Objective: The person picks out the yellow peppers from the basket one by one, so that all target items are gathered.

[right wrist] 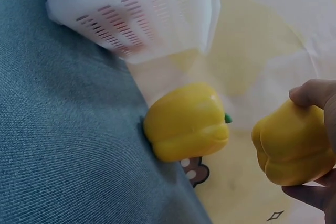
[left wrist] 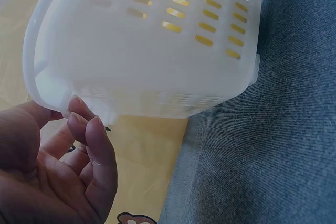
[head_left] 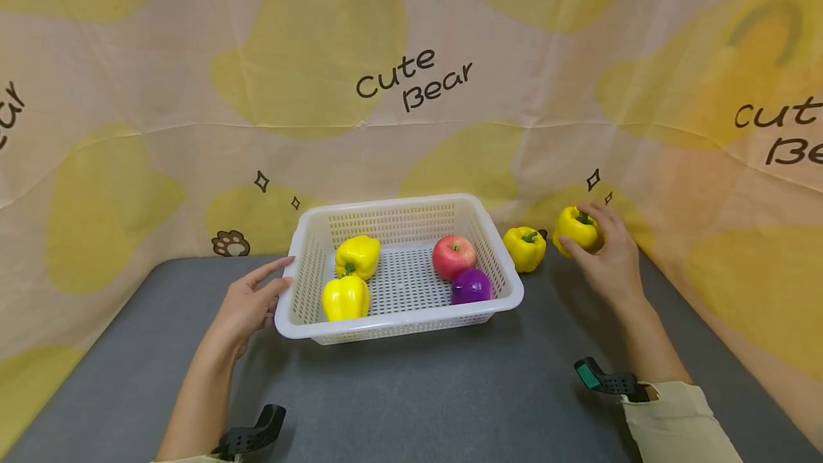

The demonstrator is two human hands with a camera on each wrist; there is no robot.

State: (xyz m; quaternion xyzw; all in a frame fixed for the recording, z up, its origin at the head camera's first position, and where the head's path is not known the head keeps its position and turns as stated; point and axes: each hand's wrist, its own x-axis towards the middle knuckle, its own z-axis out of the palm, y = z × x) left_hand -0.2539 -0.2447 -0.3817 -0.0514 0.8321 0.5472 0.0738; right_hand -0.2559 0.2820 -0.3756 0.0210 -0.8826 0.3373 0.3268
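Observation:
A white plastic basket [head_left: 398, 325] stands on the grey table, its left rim pinched by the fingers of my left hand [head_left: 246, 306]. In the left wrist view the fingertips [left wrist: 79, 121] are right at that rim. Two yellow bell peppers [head_left: 357, 257] lie at the basket's left side. A red apple [head_left: 454, 257] and a round purple thing [head_left: 472, 286] sit at its right. Over the table's back right, my right hand [head_left: 614, 259] grips another yellow bell pepper [right wrist: 296, 142] between thumb and fingers. Beside the basket's right wall rests one more yellow pepper [head_left: 524, 249].
Behind the table [head_left: 418, 399] hangs a pale cloth [head_left: 308, 56] with yellow patches and "Cute Bear" lettering, reaching the back edge and both sides. Black wrist mounts [head_left: 252, 436] sit on both forearms.

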